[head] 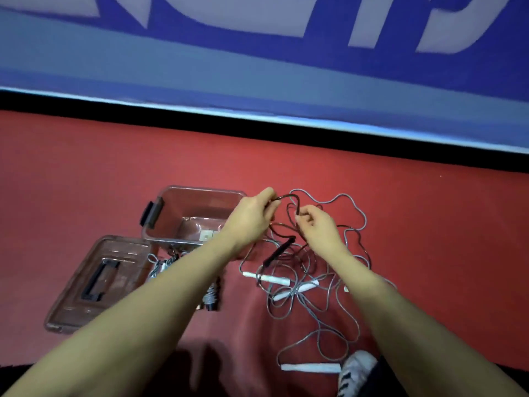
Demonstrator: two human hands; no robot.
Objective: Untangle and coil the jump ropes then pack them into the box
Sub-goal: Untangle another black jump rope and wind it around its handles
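**Untangling in hand: the black rope is being drawn out of the knot**

The black jump rope [286,222] is pinched in both hands above the red floor [86,173]: the left hand [252,216] grips a loop at its far end, and the fingers [303,217] of the right hand [317,227] are curled round a strand just beside it. Its black handle [279,250] hangs below. Untangling is judged unfinished; next, the black strand needs threading free of the grey jump ropes [337,253], whose white handles [269,279] lie in the tangle. The clear box [197,216] stands open to the left, its lid [94,282] nearer. More bundled ropes [211,293] lie beside the lid, partly hidden by the left arm. A shoe [355,371] rests near the lowest handle.
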